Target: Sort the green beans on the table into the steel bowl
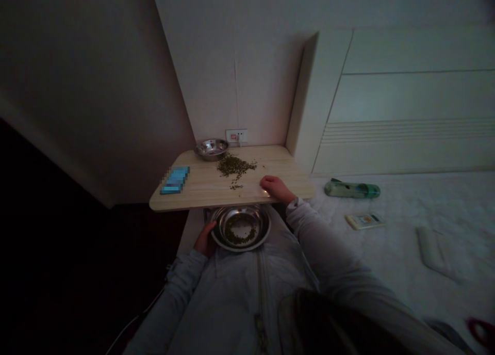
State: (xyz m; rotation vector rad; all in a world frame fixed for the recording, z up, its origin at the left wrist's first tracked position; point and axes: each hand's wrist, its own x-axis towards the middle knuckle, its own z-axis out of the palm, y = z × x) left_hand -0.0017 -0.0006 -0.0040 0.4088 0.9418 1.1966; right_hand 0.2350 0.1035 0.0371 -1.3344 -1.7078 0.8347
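In the head view, I am seeing the left hand (206, 240) resting at the left side of a shiny bowl (241, 249), in the lower middle of the frame. Its thumb is lying by the rim, but the other fingers are hiding, so I cannot tell how tightly they are holding. The bowl is sitting over the person's lap, just below the near edge of a wooden board (201, 196) in the frame. Small green bits (237, 239) are lying in a ring inside it, and more of them are making a loose pile (234, 165) on the board, in the middle of the frame, with a few straying toward the near edge. The right hand (275, 186) is resting on the board, right of the pile, and its fingers are curling in close together; I cannot tell if they are pinching anything. A second bowl (211, 149) is standing behind the pile, to its left. To be doing this well, I am thinking, the left hand should be holding its bowl level and close under the edge, because tiny bits could be rolling off and missing it. The right hand should be working softly, touching only a few bits at a time.
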